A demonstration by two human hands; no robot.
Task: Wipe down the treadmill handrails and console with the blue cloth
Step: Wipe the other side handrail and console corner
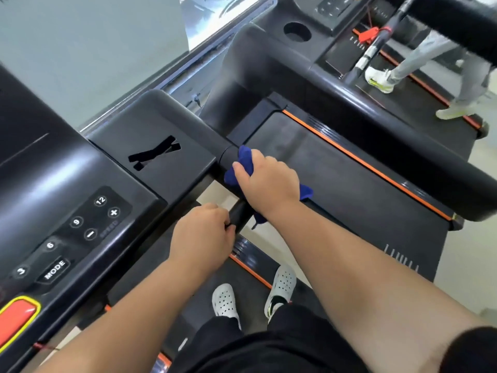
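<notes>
A black handrail point(228, 157) juts from the right end of the treadmill console point(113, 168). My right hand point(266, 181) grips the blue cloth point(246, 157) wrapped around this handrail, close to where it joins the console. The cloth's loose ends hang out below my wrist. My left hand point(201, 235) holds the free end of the handrail point(239, 215), fingers curled round it. The console's button panel point(80, 230) with speed keys lies to the left.
A red stop button point(16, 319) sits at the console's lower left. My feet in white clogs point(226, 300) stand on the belt. On the neighbouring treadmill point(349, 168) farther right, another person's legs point(419, 65) walk; a mirror or window point(220, 20) is behind.
</notes>
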